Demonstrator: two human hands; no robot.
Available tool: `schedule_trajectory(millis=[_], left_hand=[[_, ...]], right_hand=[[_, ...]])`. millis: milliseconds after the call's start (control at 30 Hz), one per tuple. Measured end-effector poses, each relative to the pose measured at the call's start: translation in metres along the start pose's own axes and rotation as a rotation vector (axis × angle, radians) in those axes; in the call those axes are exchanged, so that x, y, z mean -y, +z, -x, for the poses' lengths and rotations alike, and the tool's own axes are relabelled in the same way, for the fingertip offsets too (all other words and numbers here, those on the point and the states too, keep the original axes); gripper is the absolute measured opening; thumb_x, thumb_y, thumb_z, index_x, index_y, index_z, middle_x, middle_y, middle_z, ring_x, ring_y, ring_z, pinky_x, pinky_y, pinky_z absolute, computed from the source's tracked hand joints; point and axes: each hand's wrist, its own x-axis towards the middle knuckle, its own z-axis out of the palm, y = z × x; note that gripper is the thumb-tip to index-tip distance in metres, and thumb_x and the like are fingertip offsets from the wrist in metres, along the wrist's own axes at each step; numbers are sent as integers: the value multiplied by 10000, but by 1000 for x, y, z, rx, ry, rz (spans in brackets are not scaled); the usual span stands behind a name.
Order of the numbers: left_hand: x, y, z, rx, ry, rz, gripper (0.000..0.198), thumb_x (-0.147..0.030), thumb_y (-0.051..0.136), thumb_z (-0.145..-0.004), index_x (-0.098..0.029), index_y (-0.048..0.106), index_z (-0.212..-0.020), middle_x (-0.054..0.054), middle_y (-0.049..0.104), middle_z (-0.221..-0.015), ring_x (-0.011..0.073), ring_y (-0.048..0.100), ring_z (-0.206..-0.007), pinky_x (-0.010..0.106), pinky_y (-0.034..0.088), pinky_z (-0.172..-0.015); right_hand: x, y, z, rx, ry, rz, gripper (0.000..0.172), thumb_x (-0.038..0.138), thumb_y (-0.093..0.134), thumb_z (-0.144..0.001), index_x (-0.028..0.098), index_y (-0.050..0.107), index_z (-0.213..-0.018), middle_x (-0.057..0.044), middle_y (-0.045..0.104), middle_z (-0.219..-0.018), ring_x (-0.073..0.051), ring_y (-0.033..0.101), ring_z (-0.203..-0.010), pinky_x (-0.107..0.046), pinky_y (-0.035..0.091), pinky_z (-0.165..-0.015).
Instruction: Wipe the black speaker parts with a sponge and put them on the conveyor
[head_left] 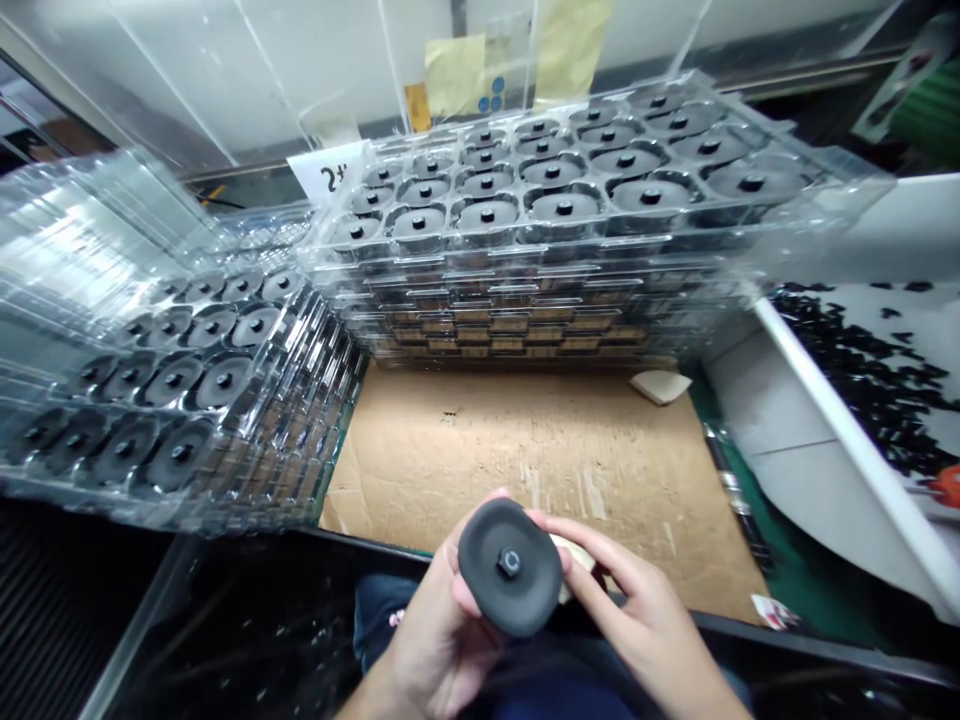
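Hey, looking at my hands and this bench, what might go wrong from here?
The dark grey part could slip from your left hand, perhaps dropping near the cardboard's front edge.

A stray elbow might shift the clear tray stack on the left, which is loaded with similar parts.

Bumping the white bin might scatter its loose black pieces.

Cardboard (pixel 525 430) (scuffed) beneath stacked trays (pixel 517 262)

Matte dark grey part (pixel 510 572), kinda rounded-square, shallow dished face, stubby knob (pixel 509 563) dead center with a pale ring mark. It's held up in fingers (pixel 465 597), face tipped upward, cream piece (pixel 574 556) half hidden just beside it.
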Motion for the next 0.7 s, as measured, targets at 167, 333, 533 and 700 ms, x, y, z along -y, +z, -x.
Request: schedule_trajectory(millis=[167, 333, 533, 700], left_hand=[[1, 3, -1, 45, 10, -14, 431, -208, 765, -625, -260, 652, -1038, 31, 687, -1057, 197, 657, -897, 255, 481, -790], [5, 4, -5, 26, 43, -68, 545, -321, 817, -536, -216, 655, -1045, 57, 699, -990, 216, 626, -936, 295, 447, -876], [-2, 1, -2, -39, 88, -104, 529, -335, 835, -493, -278, 675, -994, 15, 702, -1016, 202, 619, -960, 297, 422, -919], [-5, 6, -2, -63, 54, -123, 501, -313, 816, -541, -219, 670, -1011, 62, 706, -1006, 214, 620, -981, 308, 401, -956]], right_hand=[[24, -22, 0, -214, -73, 157, 221, 348, 525, -851, 254, 662, -996, -25, 704, -952, -164, 664, -702, -226, 526, -554], [69, -17, -1, -139, -580, 254, 319, 154, 524, -837, 225, 567, -1145, -38, 694, -908, -169, 644, -719, -275, 513, -632], [85, 3, -13, 163, -653, 349, 249, 103, 421, -874, 188, 623, -992, -24, 690, -814, -142, 607, -675, -270, 472, -636], [80, 1, -14, -17, -753, 291, 275, 102, 444, -867, 127, 581, -1104, -52, 683, -852, -151, 603, -704, -300, 469, -685]])
